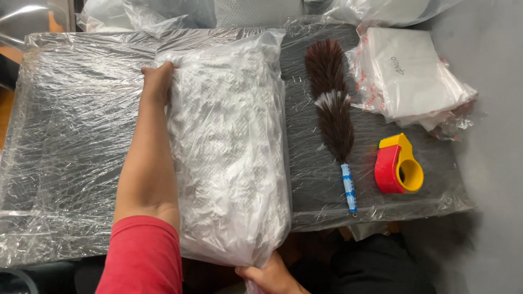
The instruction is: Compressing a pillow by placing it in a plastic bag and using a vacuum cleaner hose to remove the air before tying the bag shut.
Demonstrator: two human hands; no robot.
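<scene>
Seen from above: a counter [65, 163] wrapped all over in crinkled clear film. Lying lengthwise across its middle, a long clear plastic bag [229, 147] stuffed full with white patterned fabric, near end hanging past the counter's front edge. Left hand [158, 81], on an arm in a red sleeve, laid against the bag's far left corner, fingers curled over its edge and pressed to the plastic. Right hand [269, 275] at the bottom of the view, closed around the gathered near end of the bag, partly cut off by the frame.

Just right of the bag, apart from it, a feather duster [332, 109] with dark brown plumes and a pale band midway, blue-and-white handle pointing toward the front edge. Farther right, a red and yellow tape dispenser [397, 166] resting on the film, near the duster's handle but not touching. Beyond it, at the far right corner, a stack of flat empty clear bags [408, 76] inside an outer plastic sleeve. More loose clear plastic [141, 13] bunched along the far edge; contents there impossible to tell.
</scene>
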